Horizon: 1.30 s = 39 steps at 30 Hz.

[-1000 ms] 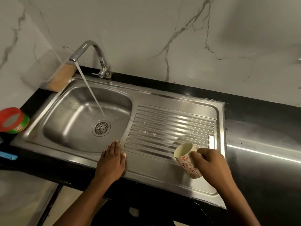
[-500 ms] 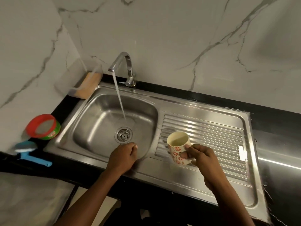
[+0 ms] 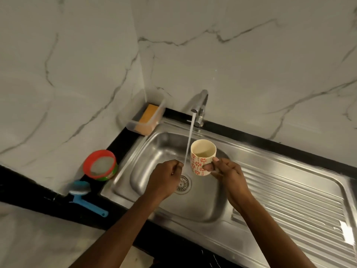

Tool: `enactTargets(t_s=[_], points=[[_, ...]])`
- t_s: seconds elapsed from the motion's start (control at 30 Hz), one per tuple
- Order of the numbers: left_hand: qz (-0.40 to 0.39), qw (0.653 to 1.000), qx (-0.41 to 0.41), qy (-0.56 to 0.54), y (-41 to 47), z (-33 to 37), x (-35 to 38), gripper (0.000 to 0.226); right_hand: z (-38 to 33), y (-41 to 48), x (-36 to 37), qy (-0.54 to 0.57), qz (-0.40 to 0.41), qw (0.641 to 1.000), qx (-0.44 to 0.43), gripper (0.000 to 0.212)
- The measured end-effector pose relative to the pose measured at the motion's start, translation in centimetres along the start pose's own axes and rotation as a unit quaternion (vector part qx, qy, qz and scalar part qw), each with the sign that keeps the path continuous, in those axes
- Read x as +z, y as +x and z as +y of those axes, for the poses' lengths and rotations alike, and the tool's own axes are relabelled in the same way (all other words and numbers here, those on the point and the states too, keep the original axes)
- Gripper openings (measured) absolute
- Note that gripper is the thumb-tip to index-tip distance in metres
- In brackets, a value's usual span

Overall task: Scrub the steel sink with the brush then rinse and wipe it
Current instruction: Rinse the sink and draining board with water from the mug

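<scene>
Head view. Right hand (image 3: 229, 172) pinches the handle of a flowered mug (image 3: 202, 157), held upright over the sink (image 3: 154, 149), just right of the water stream (image 3: 190, 136) from the tap (image 3: 201, 105). Left hand (image 3: 164, 177) sits under the stream above the drain (image 3: 183, 185), fingers curled in, nothing seen in them.

Risk: a wet handle and a light pinch could let the mug slip and knock the steel. The stream could clip the rim and spray the counter (image 3: 123, 144).

Brush (image 3: 85, 194) lies on the counter left of the sink, below a red-rimmed tub (image 3: 100, 165), well apart from both hands, untouched.
</scene>
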<state>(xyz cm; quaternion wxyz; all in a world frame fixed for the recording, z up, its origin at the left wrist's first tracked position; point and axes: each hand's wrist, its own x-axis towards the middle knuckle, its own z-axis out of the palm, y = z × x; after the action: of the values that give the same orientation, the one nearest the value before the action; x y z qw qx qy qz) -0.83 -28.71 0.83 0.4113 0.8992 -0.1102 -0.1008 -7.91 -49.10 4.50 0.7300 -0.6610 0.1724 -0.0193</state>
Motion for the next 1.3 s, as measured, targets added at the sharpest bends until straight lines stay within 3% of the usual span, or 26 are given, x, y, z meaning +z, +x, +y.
enactTargets(t_s=[0.17, 0.43, 0.63, 0.77, 1.03, 1.3], points=[[0.032, 0.999, 0.018, -0.020, 2.5, -0.8, -2.8, 0.028, 0.5, 5.2, 3.3, 0.031, 0.005, 1.000, -0.004, 0.038], [0.005, 0.999, 0.026, -0.044, 5.0, -1.8, -4.8, 0.025, 0.6, 10.0, 5.2, 0.089, 0.064, 0.994, 0.008, 0.034], [-0.004, 0.998, 0.026, -0.062, 5.8, -2.1, -4.8, 0.019, 0.5, 10.6, 5.4, 0.091, 0.083, 0.992, 0.000, 0.042], [-0.008, 0.997, 0.028, -0.073, 6.0, -1.9, -4.5, 0.019, 0.2, 10.7, 5.8, 0.089, 0.081, 0.993, -0.004, 0.030], [-0.010, 0.997, 0.037, -0.062, 6.3, -1.6, -4.2, 0.019, -0.3, 10.3, 5.7, 0.076, 0.075, 0.994, -0.006, 0.038], [-0.019, 0.997, 0.038, -0.065, 6.0, -1.9, -3.7, 0.018, -1.1, 9.9, 6.0, 0.092, 0.068, 0.993, -0.002, 0.028]])
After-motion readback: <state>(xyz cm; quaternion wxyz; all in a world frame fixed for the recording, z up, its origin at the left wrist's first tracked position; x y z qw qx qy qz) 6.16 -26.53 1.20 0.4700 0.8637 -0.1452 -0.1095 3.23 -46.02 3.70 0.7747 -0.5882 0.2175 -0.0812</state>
